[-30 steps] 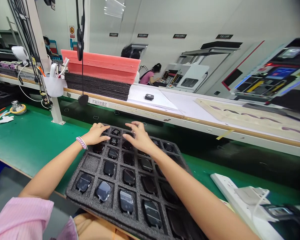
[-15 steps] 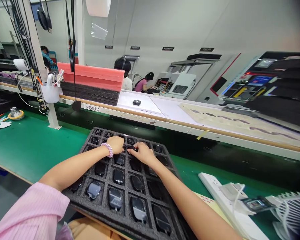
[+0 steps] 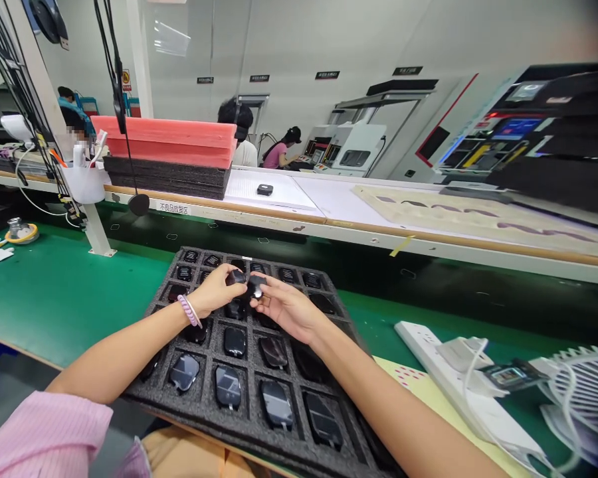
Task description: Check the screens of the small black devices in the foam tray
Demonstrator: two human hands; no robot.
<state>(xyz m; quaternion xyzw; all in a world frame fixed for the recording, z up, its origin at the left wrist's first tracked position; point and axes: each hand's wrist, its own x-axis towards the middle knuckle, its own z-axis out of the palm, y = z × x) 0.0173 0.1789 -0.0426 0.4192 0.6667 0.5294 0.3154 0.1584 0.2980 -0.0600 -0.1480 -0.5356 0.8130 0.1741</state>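
Over the far half of a black foam tray (image 3: 210, 372), my left hand (image 3: 214, 290) pinches a small dark device (image 3: 236, 276) between thumb and fingers. Close beside it, my right hand (image 3: 289, 307) holds another small dark device (image 3: 256, 287) with a shiny spot on its face. The two devices are side by side, almost touching. Dark glossy watch-like pieces lie in the tray's square pockets, among them one near the front (image 3: 228, 388). My hands hide some of the far pockets.
A white power strip (image 3: 428, 352) with plugs and a white ribbed object (image 3: 585, 392) lie at the right. Behind the tray runs a raised shelf (image 3: 299, 226) with red foam (image 3: 169, 143) and a small black device (image 3: 264, 190). Two cables hang at left. People sit beyond.
Both hands have lifted from the tray pockets, and a small dark device now shows in each. The right hand has turned, showing more of its palm side. The view has shifted slightly.
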